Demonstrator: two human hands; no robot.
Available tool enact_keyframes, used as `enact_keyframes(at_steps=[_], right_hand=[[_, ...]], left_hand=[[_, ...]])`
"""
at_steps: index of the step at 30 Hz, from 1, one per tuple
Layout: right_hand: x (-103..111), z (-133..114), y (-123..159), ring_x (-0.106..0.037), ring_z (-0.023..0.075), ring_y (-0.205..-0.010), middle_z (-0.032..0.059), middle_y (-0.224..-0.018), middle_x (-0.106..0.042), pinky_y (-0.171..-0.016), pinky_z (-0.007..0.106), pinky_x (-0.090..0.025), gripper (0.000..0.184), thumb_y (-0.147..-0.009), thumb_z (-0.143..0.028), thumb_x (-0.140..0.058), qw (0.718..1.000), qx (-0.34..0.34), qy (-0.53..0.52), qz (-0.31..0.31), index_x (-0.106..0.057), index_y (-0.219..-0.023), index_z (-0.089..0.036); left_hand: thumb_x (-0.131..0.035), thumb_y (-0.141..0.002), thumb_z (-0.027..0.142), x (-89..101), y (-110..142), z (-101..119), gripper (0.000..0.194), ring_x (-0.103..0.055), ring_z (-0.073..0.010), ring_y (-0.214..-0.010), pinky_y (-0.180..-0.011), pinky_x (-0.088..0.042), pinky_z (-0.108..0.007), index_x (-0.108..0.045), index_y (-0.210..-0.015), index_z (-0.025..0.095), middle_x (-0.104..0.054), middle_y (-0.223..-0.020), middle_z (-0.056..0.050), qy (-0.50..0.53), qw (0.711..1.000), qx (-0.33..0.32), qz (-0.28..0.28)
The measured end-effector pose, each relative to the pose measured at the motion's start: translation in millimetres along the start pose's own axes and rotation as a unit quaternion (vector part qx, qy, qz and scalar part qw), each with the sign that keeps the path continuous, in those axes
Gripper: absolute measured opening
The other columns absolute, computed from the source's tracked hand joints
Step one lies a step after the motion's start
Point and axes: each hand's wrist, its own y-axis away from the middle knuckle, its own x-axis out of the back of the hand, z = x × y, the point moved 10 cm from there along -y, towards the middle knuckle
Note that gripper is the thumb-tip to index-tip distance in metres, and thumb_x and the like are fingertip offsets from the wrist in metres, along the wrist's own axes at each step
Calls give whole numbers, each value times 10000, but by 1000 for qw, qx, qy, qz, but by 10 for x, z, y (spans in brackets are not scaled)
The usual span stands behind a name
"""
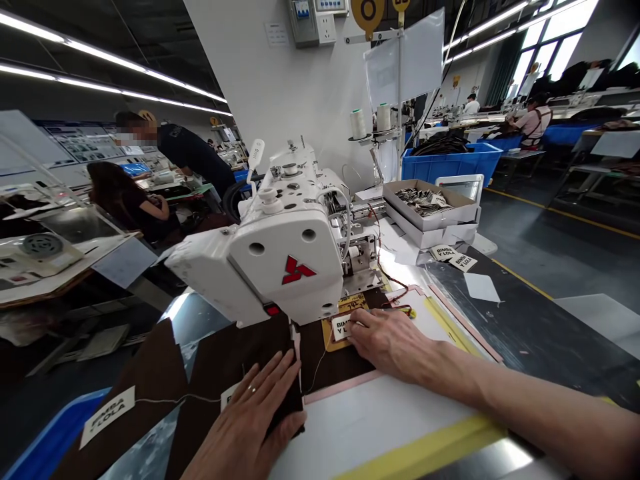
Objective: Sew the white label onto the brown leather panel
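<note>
Label (341, 328) partly under right hand (387, 340); left hand (257, 407) flat on brown material (210, 363).

We read "BIMBA Y LOLA" on a label (108, 417) left of our left hand (253, 415) and tags (463, 262) beyond our right hand (389, 339), whose fingers (362, 321) half-covered a "BIM" patch (341, 327); ahead, a sewing machine (290, 233) bore three red diamonds (291, 268).

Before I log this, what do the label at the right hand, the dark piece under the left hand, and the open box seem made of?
Label: matte cloth or card, flat and pale; can't tell which.
Dark piece: likely matte fabric, flat brown without shine.
Box: likely plain matte cardboard, thin straight walls.
</note>
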Motion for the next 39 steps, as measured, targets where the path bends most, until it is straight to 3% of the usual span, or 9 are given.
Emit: enact_keyframes(at_steps=[3,7,10,12,14,18,24,33,39], right_hand=[[58,24,12,-570,185,-865,54,-1037,-662,-736,331,-401,163,-1080,-170,-494,1000,-8,-3,13,-635,-1003,-199],[119,41,-8,-575,233,-1028,67,-1142,-702,-911,397,-434,182,-1102,-273,-518,1000,7,-18,6,-685,-1062,-215],[105,73,-28,-588,255,-1145,63,-1276,-709,-984,434,-449,274,-1127,-376,-489,999,26,-38,-14,-715,-1153,-223],[86,101,-33,-589,267,-1202,63,-1339,-696,-1013,451,-458,300,-1129,-397,-485,998,33,-46,-22,-720,-1190,-223],[71,110,-29,-591,271,-1221,68,-1353,-692,-1024,453,-468,298,-1127,-389,-492,998,40,-50,-28,-720,-1203,-214],[85,83,-25,-599,267,-1207,83,-1332,-699,-1032,453,-474,295,-1127,-377,-493,997,52,-57,-33,-713,-1211,-199],[105,-2,-134,-596,252,-1127,68,-1271,-718,-968,428,-461,352,-1133,-442,-468,991,108,-59,-47,-681,-1280,-203],[-15,40,-160,-560,262,-1072,64,-1230,-712,-942,450,-411,531,-1078,-633,-470,990,118,-54,-61,-636,-1386,-234],[-8,25,-177,-540,275,-1090,64,-1213,-705,-939,458,-404,577,-1071,-660,-461,991,105,-51,-60,-633,-1381,-204]], left_hand=[[-584,-1036,564,-76,281,-138,798,-575,-310,-1412,-1022,-624,-460,-235,-1700,292,-441,-1632,-60,-81,996,-25,2],[-562,-1036,601,-17,444,-361,786,-553,-311,-1428,-982,-644,-486,-243,-1695,314,-429,-1642,-34,-91,996,6,-11],[-579,-1039,578,130,237,-248,672,-559,-287,-1435,-974,-657,-430,-400,-1635,323,-467,-1629,0,-58,998,-11,14],[-576,-1058,525,188,-32,-80,520,-598,-256,-1399,-1012,-641,-396,-543,-1538,330,-561,-1558,30,-23,999,-28,24],[-539,-1084,439,235,-316,103,410,-641,-258,-1342,-1067,-604,-419,-649,-1436,260,-662,-1449,-12,24,998,-44,48],[-519,-1098,421,78,-677,341,441,-636,-285,-1330,-1092,-563,-485,-612,-1472,207,-645,-1469,-65,60,996,-65,31],[-517,-1100,472,-146,-659,359,512,-552,-285,-1414,-1094,-542,-534,-483,-1566,263,-525,-1597,-1,17,999,-48,21],[-537,-1081,355,-21,-555,250,389,-680,-263,-1248,-1053,-547,-442,-640,-1409,173,-649,-1465,-39,-13,994,-54,91],[-539,-1069,351,9,-523,272,444,-634,-252,-1320,-1084,-532,-432,-584,-1472,171,-579,-1543,-25,-23,995,-46,83]])
